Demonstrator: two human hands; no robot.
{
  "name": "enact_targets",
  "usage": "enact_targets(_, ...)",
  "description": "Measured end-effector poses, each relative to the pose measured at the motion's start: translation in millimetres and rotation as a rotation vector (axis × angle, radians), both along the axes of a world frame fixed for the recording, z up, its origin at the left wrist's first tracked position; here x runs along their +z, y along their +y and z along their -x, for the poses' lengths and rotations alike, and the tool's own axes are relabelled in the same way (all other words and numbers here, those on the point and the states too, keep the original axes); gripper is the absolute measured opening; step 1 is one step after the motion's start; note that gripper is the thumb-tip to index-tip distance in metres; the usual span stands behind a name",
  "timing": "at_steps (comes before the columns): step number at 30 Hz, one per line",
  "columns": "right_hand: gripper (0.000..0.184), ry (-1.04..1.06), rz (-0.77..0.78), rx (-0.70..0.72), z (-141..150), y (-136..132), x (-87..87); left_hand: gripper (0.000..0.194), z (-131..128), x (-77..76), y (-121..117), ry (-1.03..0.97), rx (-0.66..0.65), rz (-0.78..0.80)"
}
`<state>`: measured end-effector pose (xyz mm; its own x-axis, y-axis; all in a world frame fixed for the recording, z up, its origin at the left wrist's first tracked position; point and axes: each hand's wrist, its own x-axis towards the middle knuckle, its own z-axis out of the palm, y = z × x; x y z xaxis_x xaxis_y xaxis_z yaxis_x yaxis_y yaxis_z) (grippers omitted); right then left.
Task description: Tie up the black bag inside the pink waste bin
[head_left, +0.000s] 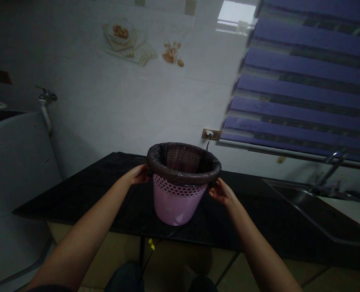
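Observation:
A pink plastic trash can (175, 207) with a band of holes below its top stands upright on the dark countertop. A dark bin liner (186, 177) lines it, and the liner's edge is folded out over the rim in a thick roll. At the left side of the rim, my left hand (139, 174) is closed on the liner's edge, its fingertips partly hidden. My right hand (222, 192) grips the liner on the opposite side, just under the roll, with its fingers curled.
A black countertop (228, 227) runs along the tiled wall. To the right are a metal sink (304, 202) and a faucet (328, 166). A plugged outlet (210, 134) sits behind the can. A cord with a yellow tag (151, 244) hangs over the front edge.

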<state>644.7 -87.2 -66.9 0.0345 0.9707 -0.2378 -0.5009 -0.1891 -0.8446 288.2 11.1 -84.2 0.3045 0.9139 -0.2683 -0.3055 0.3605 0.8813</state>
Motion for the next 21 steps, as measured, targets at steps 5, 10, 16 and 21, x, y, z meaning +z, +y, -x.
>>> enact_targets(5, 0.022, 0.068, 0.071, -0.039, -1.9, 3.5, -0.3, 0.003, -2.0, 0.1, 1.5, -0.011, 0.025, 0.025)
enact_targets(10, 0.022, 0.069, 0.067, -0.046, -2.7, 5.9, -0.8, 0.011, -2.8, -1.7, 3.1, -0.039, 0.049, 0.059)
enact_targets(16, 0.017, 0.090, 0.053, -0.089, -2.9, 7.2, 2.2, 0.013, -0.8, -3.6, 6.2, -0.071, 0.037, 0.049)
enact_targets(21, 0.017, 0.104, 0.039, -0.120, -2.9, 8.1, 5.3, 0.011, 2.7, -10.0, 12.8, -0.133, 0.044, 0.016)
